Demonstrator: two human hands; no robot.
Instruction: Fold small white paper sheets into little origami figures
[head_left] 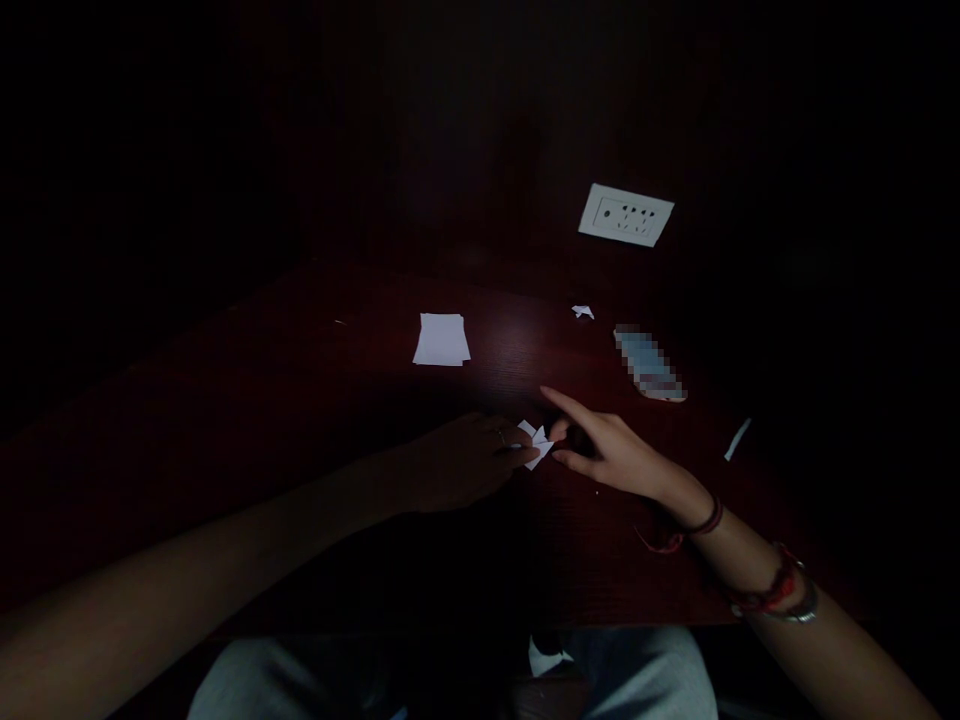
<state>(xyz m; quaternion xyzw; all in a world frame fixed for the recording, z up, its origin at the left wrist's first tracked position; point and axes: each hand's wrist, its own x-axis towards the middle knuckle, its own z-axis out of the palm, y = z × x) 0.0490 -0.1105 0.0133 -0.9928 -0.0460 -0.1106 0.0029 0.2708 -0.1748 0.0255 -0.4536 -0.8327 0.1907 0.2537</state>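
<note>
A small white folded paper (pixel 538 447) with several pointed flaps lies low over the dark red table, near the middle of the view. My left hand (pixel 480 455), with a ring on one finger, reaches in from the left and grips the paper's left side between its fingers. To the right of the paper, my right hand (pixel 611 450) has its index finger stretched out and its thumb apart from it. Its other fingers are partly hidden and bent beside the paper's edge; whether they touch it I cannot tell.
A stack of white paper sheets (pixel 442 341) lies farther back on the table (pixel 300 400). Toward the right are another small folded paper piece (pixel 583 312), a phone (pixel 649 365) and a paper strip (pixel 738 439). A white wall socket (pixel 626 215) sits behind. The surroundings are very dark.
</note>
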